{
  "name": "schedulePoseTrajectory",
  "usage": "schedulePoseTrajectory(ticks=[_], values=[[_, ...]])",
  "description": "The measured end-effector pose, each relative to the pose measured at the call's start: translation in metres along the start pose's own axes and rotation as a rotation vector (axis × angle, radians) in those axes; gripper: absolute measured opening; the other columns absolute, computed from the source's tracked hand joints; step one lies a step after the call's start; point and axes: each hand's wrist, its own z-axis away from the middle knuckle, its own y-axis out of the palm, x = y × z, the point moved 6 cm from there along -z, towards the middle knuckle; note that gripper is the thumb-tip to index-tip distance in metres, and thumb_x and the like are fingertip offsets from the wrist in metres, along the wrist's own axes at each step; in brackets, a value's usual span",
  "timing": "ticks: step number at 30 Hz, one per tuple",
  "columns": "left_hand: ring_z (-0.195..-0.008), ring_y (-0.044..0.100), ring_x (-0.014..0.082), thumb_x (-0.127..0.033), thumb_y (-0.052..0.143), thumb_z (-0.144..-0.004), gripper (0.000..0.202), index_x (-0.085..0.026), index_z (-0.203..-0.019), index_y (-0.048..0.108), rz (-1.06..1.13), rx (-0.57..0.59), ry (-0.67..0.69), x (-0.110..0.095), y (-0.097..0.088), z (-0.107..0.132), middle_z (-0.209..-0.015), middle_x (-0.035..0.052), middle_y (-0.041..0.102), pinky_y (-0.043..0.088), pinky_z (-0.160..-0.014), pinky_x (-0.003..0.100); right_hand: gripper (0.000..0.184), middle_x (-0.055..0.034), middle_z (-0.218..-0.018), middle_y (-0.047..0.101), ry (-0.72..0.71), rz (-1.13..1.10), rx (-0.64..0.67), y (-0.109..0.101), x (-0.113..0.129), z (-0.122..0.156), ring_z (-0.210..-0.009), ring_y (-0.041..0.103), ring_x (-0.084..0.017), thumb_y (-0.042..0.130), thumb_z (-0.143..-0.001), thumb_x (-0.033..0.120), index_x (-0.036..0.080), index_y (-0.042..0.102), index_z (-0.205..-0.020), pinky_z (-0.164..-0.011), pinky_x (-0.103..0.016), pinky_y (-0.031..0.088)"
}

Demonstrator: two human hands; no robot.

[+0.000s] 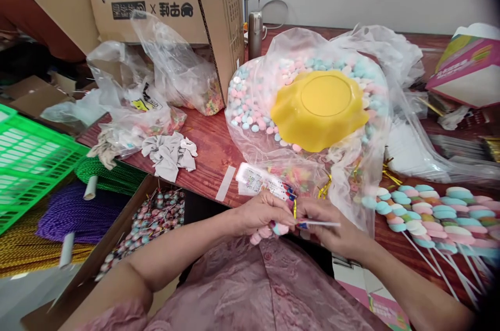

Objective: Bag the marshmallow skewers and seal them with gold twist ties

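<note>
My left hand [262, 212] is closed around a wrapped skewer of pastel marshmallows [269, 230] at the table's front edge. My right hand [332, 227] pinches the skewer's white stick [318, 224], and a gold twist tie [294, 208] stands up between the two hands. Just beyond my hands lies a printed clear wrapper [260, 183]. Behind it is a big clear bag of pink and blue marshmallows [250, 104] with a yellow bowl [319, 110] resting in it.
A row of finished marshmallow skewers [433, 212] lies at the right. A box of wrapped skewers [154, 219] sits below the table at left, beside green, purple and gold cord spools and a green crate [27, 156]. A cardboard box [167, 5], plastic bags and a steel flask [255, 34] stand behind.
</note>
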Motion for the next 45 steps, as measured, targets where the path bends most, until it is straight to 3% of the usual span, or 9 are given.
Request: schedulePoseTrajectory(ticks=[3,6,10,18,24,31,39,42,45], values=[[-0.034,0.042,0.0055,-0.035,0.079,-0.055,0.025,-0.013,-0.063,0.07,0.044,0.078,-0.035,0.003,0.003,-0.002,-0.05,-0.0011,0.059,0.026,-0.03,0.016,0.026,-0.0059,-0.075,0.063,-0.423,0.55,-0.083,0.002,0.038,0.009,-0.073,0.057,-0.018,0.037,-0.094,0.011,0.017,0.061,-0.088,-0.073,-0.034,0.051],[-0.042,0.052,0.0073,-0.026,0.077,-0.054,0.015,-0.012,-0.06,0.072,0.046,0.178,-0.04,0.0,0.009,-0.001,-0.054,0.0012,0.063,0.038,-0.037,0.016,0.029,-0.0078,-0.077,0.066,-0.625,0.746,-0.112,0.007,0.055,0.018,-0.08,0.061,-0.021,0.036,-0.094,0.008,0.014,0.064,-0.097,-0.077,-0.038,0.053],[-0.039,0.048,0.0071,-0.024,0.078,-0.052,0.013,-0.015,-0.06,0.074,-0.03,0.265,-0.125,-0.001,0.012,0.006,-0.054,0.001,0.063,0.033,-0.033,0.016,0.029,-0.008,-0.079,0.068,-0.679,0.709,-0.085,0.008,0.06,0.019,-0.084,0.063,-0.021,0.038,-0.096,0.013,0.011,0.064,-0.11,-0.075,-0.036,0.054],[-0.027,0.035,0.0082,-0.032,0.081,-0.053,0.016,-0.02,-0.058,0.072,-0.24,0.423,-0.276,-0.003,0.022,0.023,-0.046,-0.0002,0.058,0.022,-0.021,0.017,0.027,-0.005,-0.091,0.073,-0.78,0.664,-0.084,0.017,0.073,0.02,-0.093,0.065,-0.019,0.048,-0.095,0.014,0.019,0.071,-0.109,-0.069,-0.033,0.054],[-0.029,0.035,0.0093,-0.049,0.086,-0.053,0.032,-0.019,-0.056,0.073,-0.334,0.579,-0.232,0.001,0.026,0.025,-0.045,0.0032,0.054,0.022,-0.022,0.018,0.025,-0.0054,-0.116,0.072,-0.897,0.606,0.039,0.031,0.076,0.022,-0.095,0.066,-0.017,0.05,-0.092,0.013,0.014,0.074,-0.099,-0.058,-0.031,0.052],[-0.033,0.039,0.0096,-0.044,0.086,-0.058,0.028,-0.021,-0.058,0.072,-0.424,0.553,-0.257,0.004,0.018,0.024,-0.052,0.0026,0.059,0.024,-0.023,0.019,0.032,-0.007,-0.085,0.074,-0.831,0.597,0.08,0.043,0.066,0.018,-0.073,0.064,-0.014,0.04,-0.094,0.01,0.017,0.07,-0.084,-0.059,-0.03,0.052],[-0.035,0.04,0.0095,-0.041,0.085,-0.059,0.024,-0.022,-0.069,0.074,-0.405,0.482,-0.204,-0.002,0.006,0.019,-0.056,0.001,0.062,0.023,-0.028,0.02,0.027,-0.0093,-0.084,0.069,-0.693,0.636,-0.002,0.044,0.054,0.015,-0.066,0.057,-0.015,0.037,-0.094,0.008,0.014,0.063,-0.087,-0.058,-0.031,0.044],[-0.036,0.04,0.0093,-0.044,0.085,-0.059,0.025,-0.022,-0.06,0.073,-0.617,0.409,-0.042,-0.02,-0.006,0.016,-0.053,0.0002,0.061,0.027,-0.034,0.022,0.027,-0.0076,-0.079,0.066,-0.634,0.741,0.009,0.049,0.049,0.014,-0.067,0.056,-0.016,0.036,-0.095,0.008,0.015,0.06,-0.084,-0.062,-0.032,0.041],[-0.039,0.042,0.0104,-0.049,0.086,-0.061,0.038,-0.021,-0.048,0.065,-1.06,0.305,0.134,-0.044,-0.015,0.021,-0.044,-0.0011,0.053,0.031,-0.041,0.024,0.03,-0.0039,-0.069,0.058,-0.612,0.869,0.077,0.058,0.046,0.012,-0.062,0.05,-0.016,0.034,-0.094,0.007,0.017,0.057,-0.078,-0.063,-0.033,0.038]])
